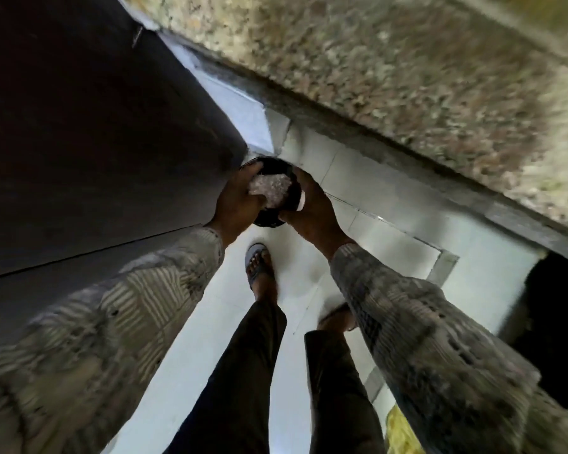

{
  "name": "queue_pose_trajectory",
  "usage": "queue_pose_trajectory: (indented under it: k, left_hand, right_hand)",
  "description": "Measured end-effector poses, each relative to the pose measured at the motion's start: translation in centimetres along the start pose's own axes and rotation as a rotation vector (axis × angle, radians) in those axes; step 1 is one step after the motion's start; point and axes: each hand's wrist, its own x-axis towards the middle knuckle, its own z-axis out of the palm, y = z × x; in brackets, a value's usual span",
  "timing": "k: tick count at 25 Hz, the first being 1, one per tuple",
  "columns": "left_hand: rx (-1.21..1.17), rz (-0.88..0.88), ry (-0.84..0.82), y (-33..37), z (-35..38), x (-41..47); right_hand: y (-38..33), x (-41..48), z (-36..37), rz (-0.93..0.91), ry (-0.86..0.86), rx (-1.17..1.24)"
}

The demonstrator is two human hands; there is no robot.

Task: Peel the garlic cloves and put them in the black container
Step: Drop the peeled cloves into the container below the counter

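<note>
Black container (277, 166) is held in mid-air, left hand (238, 199) curled over its left rim, right hand (312, 209) wrapped round its right side. Inside it is a pale pinkish heap (271, 188); too blurred to tell cloves from skins. Stone counter (407, 77) lies beyond the container, sandalled foot (258, 263) beneath it.

Left hand (240, 198) and right hand (313, 209) grip the black container (267, 219).

My left hand (240, 198) and right hand (312, 208) cover most of the black container (276, 166); its pale contents (271, 188) are too blurred to tell. My right sleeve (407, 306) hides most of one foot (336, 317).
</note>
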Motion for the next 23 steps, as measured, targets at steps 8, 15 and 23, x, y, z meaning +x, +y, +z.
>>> queue_pose_trajectory:
  k: [8, 15, 23]
  left_hand:
    - [0.012, 0.157, -0.188, 16.4, 7.1, -14.1]
    - [0.15, 0.376, -0.415, 29.2, 20.2, -26.1]
    - [0.21, 0.631, -0.682, 39.5, 38.3, -37.1]
  right_hand:
    - [-0.1, -17.1, -13.7, -0.11, 0.138, 0.039]
    - [3.7, -33.5, -28.0, -0.126, 0.44, 0.116]
    - [12.6, -48.9, -40.4, -0.094, 0.807, 0.208]
